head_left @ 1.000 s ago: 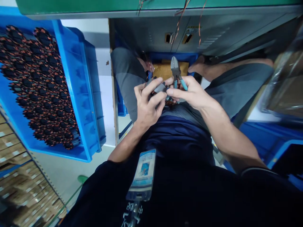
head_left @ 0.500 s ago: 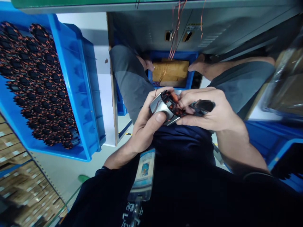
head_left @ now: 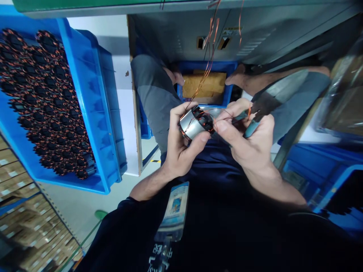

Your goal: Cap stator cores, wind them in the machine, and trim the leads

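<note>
My left hand (head_left: pixel 184 151) is wrapped around a motor stator (head_left: pixel 192 126), a silver metal ring with black insulation and copper windings. Its open end faces right. At that end, the thumb and fingertips of my right hand (head_left: pixel 249 143) pinch a thin copper wire (head_left: pixel 222 118). The same hand also holds pliers (head_left: pixel 266 104) with teal grips, their blurred metal jaws pointing up and to the right, away from the stator. Long copper wires (head_left: pixel 204 77) show above the stator; where they are fixed I cannot tell.
On the left, a blue crate (head_left: pixel 85 98) holds many wound stators (head_left: pixel 53 105). Between my feet lies a blue bin (head_left: pixel 232 90) with a tan block (head_left: pixel 205 85) in it. A green-topped bench edge (head_left: pixel 113 7) runs across the top. More blue crates (head_left: pixel 300 162) stand at right.
My right hand has turned, so the pliers now point up and right with their jaws showing. The stator has tilted slightly, and my left thumb has shifted toward its rim.
</note>
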Tool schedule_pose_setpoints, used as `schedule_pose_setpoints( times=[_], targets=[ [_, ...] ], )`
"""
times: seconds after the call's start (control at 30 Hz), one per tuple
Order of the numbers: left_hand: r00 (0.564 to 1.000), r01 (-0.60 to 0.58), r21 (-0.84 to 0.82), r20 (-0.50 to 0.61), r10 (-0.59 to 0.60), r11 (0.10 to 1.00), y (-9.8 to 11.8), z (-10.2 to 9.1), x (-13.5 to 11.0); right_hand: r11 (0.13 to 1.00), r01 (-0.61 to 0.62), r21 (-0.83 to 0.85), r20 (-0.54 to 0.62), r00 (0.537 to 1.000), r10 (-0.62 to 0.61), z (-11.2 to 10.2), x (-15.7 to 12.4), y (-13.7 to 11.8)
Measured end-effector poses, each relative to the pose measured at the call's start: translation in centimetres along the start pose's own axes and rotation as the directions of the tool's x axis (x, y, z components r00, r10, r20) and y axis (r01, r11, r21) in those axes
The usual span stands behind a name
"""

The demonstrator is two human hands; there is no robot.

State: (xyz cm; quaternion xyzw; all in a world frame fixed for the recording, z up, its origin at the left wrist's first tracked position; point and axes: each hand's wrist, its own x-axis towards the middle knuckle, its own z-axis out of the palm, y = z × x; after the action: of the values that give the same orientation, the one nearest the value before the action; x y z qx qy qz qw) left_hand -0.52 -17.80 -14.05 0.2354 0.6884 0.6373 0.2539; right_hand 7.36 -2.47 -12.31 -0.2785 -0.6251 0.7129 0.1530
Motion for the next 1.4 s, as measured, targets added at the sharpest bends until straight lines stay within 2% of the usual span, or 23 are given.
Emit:
schedule_pose_setpoints(
  times=[0.13,0.2,0.27,0.37,0.43,0.5,0.63,0.8,1.0,1.13,1.3,1.4],
  targets=[
    [0.996,0.088,-0.075,-0.018,-0.090,0.993,-1.0,1.2,-0.1,0.957,-0.114,0.268,-0.066,0.988,0.137,0.7,0.5,0.3],
    [0.993,0.114,-0.122,-0.015,-0.117,0.986,-1.2,1.5,0.0,0.953,-0.135,0.270,-0.064,0.985,0.157,0.2,0.6,0.2],
    [0.993,0.111,-0.150,-0.024,-0.116,0.982,-1.0,1.4,0.1,0.979,-0.103,0.173,-0.033,0.993,0.110,-1.0,0.4,0.0],
    [0.991,0.126,-0.138,-0.034,-0.132,0.982,-0.3,1.0,0.2,0.990,0.033,-0.134,0.083,0.996,-0.022,-3.4,-0.5,-0.7],
    [0.990,0.136,-0.144,-0.022,-0.140,0.980,0.1,0.8,0.2,0.910,0.173,-0.377,0.195,0.975,-0.105,-4.8,-1.1,-1.3],
    [0.992,0.121,-0.171,-0.015,-0.125,0.978,0.2,0.7,0.2,0.822,0.273,-0.500,0.291,0.947,-0.137,-5.6,-1.6,-1.9],
    [0.995,0.086,-0.230,-0.025,-0.094,0.969,-0.3,0.7,0.0,0.758,0.395,-0.519,0.410,0.893,-0.185,-5.8,-1.5,-2.8],
    [0.998,0.066,-0.152,0.016,-0.064,0.986,-0.6,0.5,-0.1,0.725,0.424,-0.542,0.466,0.870,-0.160,-6.2,-1.1,-3.4],
    [0.997,0.061,-0.291,0.062,-0.045,0.955,-0.3,0.7,-0.1,0.703,0.412,-0.579,0.461,0.877,-0.134,-6.9,-1.2,-3.1],
    [0.995,0.083,-0.240,0.067,-0.069,0.967,-0.6,0.8,-0.1,0.712,0.412,-0.568,0.455,0.879,-0.146,-6.5,-1.3,-3.4],
    [0.991,0.103,-0.135,0.094,-0.090,0.986,-1.1,0.7,-0.3,0.642,0.423,-0.640,0.419,0.892,-0.170,-6.7,-1.7,-3.7],
    [0.992,0.105,-0.116,0.076,-0.097,0.988,-1.6,1.0,-0.4,0.662,0.438,-0.608,0.429,0.883,-0.190,-6.9,-1.1,-2.9]
  ],
)
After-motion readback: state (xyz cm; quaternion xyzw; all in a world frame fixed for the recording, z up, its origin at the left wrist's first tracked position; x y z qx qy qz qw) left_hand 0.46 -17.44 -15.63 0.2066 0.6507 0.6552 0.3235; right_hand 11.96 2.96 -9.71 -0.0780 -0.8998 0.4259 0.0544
